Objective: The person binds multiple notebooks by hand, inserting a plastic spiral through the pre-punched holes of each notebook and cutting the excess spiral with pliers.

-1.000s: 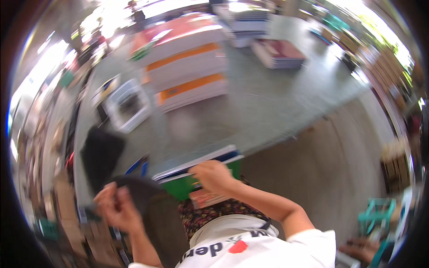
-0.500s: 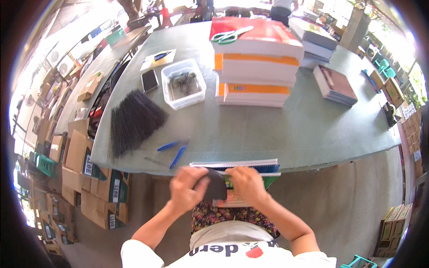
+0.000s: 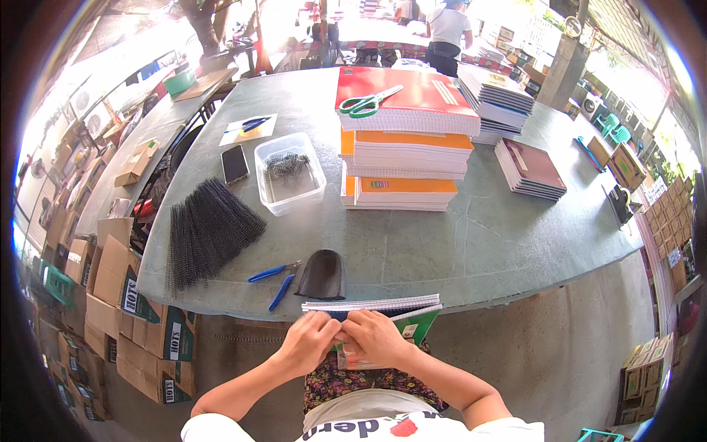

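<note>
At the table's near edge I hold a notebook (image 3: 421, 324) with a green cover and white pages against my lap. My right hand (image 3: 377, 337) is closed on its near edge. Close beside it, my left hand (image 3: 309, 345) is pinched at the notebook's left end. A thin black wire coil (image 3: 247, 339) sticks out leftward from my left hand; the end within the fingers is hidden. A dark curved piece (image 3: 322, 275) lies on the table just beyond the notebook. Left of it are blue-handled cutting pliers (image 3: 278, 283).
A fan of black coils (image 3: 213, 236), a clear plastic tub (image 3: 291, 177) and a phone (image 3: 235, 164) lie left. Ahead stand stacked notebooks (image 3: 405, 158) topped by green-handled scissors (image 3: 370, 102). Brown books (image 3: 530, 169) sit right. Cardboard boxes (image 3: 155, 368) stand left of the table.
The dark curved piece has left my left hand and lies on the table. The coil has gone from the tabletop to my left hand. Both hands now meet at the notebook.
</note>
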A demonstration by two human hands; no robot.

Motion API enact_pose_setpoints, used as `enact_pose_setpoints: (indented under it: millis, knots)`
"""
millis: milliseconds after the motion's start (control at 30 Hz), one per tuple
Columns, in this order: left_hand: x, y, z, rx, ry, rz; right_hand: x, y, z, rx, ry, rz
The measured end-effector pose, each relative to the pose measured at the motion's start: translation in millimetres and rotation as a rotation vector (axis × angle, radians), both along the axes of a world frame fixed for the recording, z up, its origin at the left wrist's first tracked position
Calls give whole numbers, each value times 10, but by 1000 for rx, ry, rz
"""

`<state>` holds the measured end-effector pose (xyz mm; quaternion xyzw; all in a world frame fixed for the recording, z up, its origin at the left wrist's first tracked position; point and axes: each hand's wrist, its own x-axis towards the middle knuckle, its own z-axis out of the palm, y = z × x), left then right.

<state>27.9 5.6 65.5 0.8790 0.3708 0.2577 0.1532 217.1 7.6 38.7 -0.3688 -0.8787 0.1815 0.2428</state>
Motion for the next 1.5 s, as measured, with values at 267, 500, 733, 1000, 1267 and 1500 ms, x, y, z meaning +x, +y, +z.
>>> enact_pose_setpoints:
  millis: [267, 500, 733, 1000, 1267, 1500]
  knots:
    - [-42, -32, -105, 122, 36, 160, 38, 53, -17, -70, 203, -11]
    - [-117, 8, -160, -30, 75, 185, -1, 16, -66, -51, 253, -76]
    - [-69, 715, 176, -312, -55, 130, -25, 46, -70, 18, 122, -130]
    - [-66, 1464, -416, -253, 45, 438, -150, 2, -62, -51, 236, -192]
    - [-253, 188, 832, 182, -582, 536, 107, -2, 76, -57, 136, -317]
    - [-6, -493, -263, -40, -224, 367, 939, -50, 303, -466, 5, -326]
